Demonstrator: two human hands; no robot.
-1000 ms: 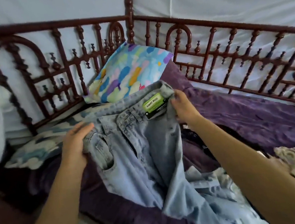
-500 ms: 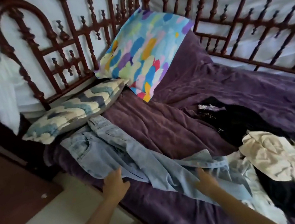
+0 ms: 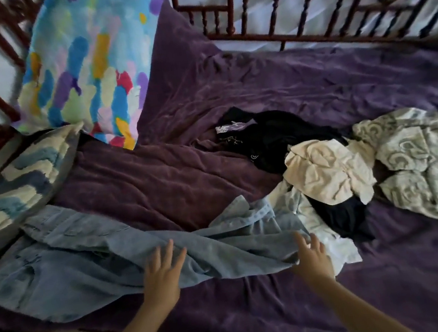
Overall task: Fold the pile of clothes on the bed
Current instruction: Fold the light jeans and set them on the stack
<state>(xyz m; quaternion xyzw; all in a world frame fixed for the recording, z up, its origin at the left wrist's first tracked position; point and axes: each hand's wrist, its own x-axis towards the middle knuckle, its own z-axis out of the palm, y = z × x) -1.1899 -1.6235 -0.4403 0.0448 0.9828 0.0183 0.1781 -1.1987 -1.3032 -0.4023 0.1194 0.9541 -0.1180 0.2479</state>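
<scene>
On bed's (image 3: pixel 341 86) near edge: 1 pr jeans (image 3: pixel 98 256) spread flat, w/ 2 hands on them, left hand (image 3: pixel 161 275) & right hand (image 3: pixel 311 258), fingers splayed open, gripping nothing. Right of jeans: pile (image 3: pixel 335 177) of approx 4 crumpled garments; 2 pillows (image 3: pixel 85 63) at headboard.

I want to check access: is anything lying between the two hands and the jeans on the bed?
Nothing visible does. The left hand and the right hand lie open directly on the jeans; the unfolded pile sits to the right, overlapping only the far leg end.

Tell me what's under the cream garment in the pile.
Black clothing shows beneath the cream garment, with a pale printed piece at its left edge. Anything deeper is covered.
</scene>
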